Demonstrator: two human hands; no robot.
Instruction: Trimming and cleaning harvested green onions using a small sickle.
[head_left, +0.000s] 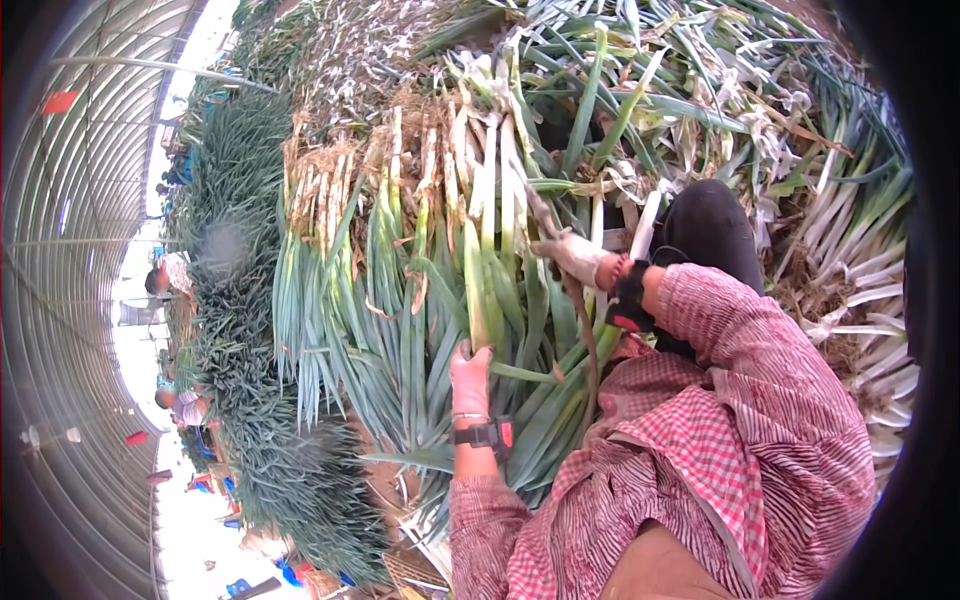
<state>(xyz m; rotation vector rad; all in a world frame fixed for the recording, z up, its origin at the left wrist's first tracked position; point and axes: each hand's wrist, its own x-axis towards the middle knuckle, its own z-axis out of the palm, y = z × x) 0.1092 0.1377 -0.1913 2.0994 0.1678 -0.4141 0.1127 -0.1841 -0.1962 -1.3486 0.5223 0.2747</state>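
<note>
My left hand (471, 379), in a pinkish glove, is closed around the green part of a long-stemmed leek or Welsh onion (474, 281). Its pale stem points away from me. Up and to the right of it, my right hand (574, 255), in a soiled whitish glove, is closed on a thin brown hose-like piece (589, 337) that runs down towards my lap. What its far end is, I cannot tell. Beneath both hands lies a layer of the same plants, with brown roots (322, 165) at the top and green leaves (405, 300) below.
Peeled white stalks (885, 300) lie at the right. Stripped leaves (720, 97) cover the ground above my knee (709, 217). A long bank of green tops (247, 315) stands at the left, with two people (176, 274) beyond it, under an arched greenhouse roof (82, 300). A crate (412, 574) lies below.
</note>
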